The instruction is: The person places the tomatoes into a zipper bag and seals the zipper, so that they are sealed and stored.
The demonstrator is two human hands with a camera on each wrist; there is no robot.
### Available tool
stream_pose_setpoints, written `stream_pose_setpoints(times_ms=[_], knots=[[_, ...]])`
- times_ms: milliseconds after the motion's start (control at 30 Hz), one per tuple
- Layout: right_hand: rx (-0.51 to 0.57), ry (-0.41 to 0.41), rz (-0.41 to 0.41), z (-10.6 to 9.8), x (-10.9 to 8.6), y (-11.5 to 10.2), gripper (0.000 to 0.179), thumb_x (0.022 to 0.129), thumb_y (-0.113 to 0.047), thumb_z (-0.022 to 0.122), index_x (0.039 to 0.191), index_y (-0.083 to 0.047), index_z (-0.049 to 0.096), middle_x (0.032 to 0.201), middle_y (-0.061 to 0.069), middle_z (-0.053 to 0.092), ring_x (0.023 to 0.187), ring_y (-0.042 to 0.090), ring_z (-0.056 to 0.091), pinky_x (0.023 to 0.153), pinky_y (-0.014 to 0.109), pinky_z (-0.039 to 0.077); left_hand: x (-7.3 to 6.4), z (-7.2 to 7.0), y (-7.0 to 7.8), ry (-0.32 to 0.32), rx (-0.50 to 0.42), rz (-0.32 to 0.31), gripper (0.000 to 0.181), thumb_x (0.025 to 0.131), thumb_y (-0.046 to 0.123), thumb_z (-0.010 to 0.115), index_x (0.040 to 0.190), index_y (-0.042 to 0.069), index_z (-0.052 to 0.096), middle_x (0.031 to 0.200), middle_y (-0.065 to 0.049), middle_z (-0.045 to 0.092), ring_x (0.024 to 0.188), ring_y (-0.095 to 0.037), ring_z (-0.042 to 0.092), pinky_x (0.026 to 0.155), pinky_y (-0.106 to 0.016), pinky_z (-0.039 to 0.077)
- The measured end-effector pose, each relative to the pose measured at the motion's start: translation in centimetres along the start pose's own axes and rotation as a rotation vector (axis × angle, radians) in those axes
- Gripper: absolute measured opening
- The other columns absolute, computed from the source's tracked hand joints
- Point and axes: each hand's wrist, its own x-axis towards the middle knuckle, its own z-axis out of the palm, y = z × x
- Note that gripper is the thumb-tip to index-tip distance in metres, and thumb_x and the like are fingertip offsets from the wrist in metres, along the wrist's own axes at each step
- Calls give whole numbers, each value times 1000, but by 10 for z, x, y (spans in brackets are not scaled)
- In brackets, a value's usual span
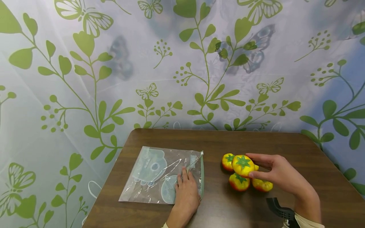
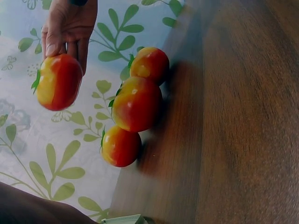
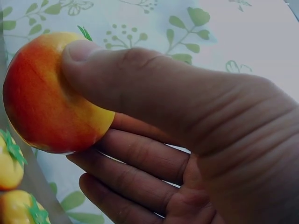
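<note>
My right hand [image 1: 282, 174] pinches a yellow-and-red tomato [image 1: 243, 165] between thumb and fingers, holding it above the others. Its green star-shaped leaf top faces up in the head view. The right wrist view has the thumb pressed against the tomato's side [image 3: 42, 102], with the other fingers underneath. Below it, more tomatoes sit close together on the table, among them a left one [image 1: 227, 163], a front one [image 1: 239, 184] and a right one [image 1: 263, 186]. My left hand [image 1: 186, 191] lies with extended fingers on the right part of a clear zip bag [image 1: 176, 158], which lies flat.
The brown wooden table [image 1: 219, 205] ends at a curtain [image 1: 159, 66] with green leaves and butterflies. Pale cartoon shapes [image 1: 151, 166] show on the bag, and a green zip strip [image 1: 202, 174] runs down its right edge. A black wrist mount [image 1: 280, 210] sits by my right wrist.
</note>
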Motion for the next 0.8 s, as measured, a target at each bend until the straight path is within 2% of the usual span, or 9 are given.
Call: stream_pose_setpoints(times_ms=[133,400,567,700,800], knots=[[9,-6,-16,5,6,-5,62,96,-38,86,152,-20,67,146,10,72,128,27,74,93,22,59,1,1,0,2,0,-3,98,62,4,102,146,-14,54,160,-34,49,139,-59,54,104,-73,52],[35,-43,-50,19,19,-10,64,95,-40,86,151,-15,67,146,11,73,131,35,72,95,19,57,0,0,0,0,2,-6,98,64,7,102,147,-13,54,161,-34,48,139,-59,54,105,-73,52],[82,-83,-56,28,28,-13,65,94,-39,88,151,-13,67,145,10,73,129,32,73,97,25,61,0,0,0,-9,-3,-6,96,66,7,101,147,-14,54,162,-34,47,140,-60,54,106,-73,52],[103,-112,-76,35,36,-17,65,94,-36,88,151,-12,67,144,10,73,128,31,74,96,20,59,1,0,0,-10,6,-8,93,67,8,100,146,-13,55,162,-34,47,140,-59,54,106,-73,52],[125,-133,-105,40,42,-19,64,95,-34,88,151,-11,66,144,11,73,131,33,73,98,22,59,1,0,0,-12,12,-12,92,68,8,100,146,-12,55,162,-33,47,140,-59,54,107,-73,52]])
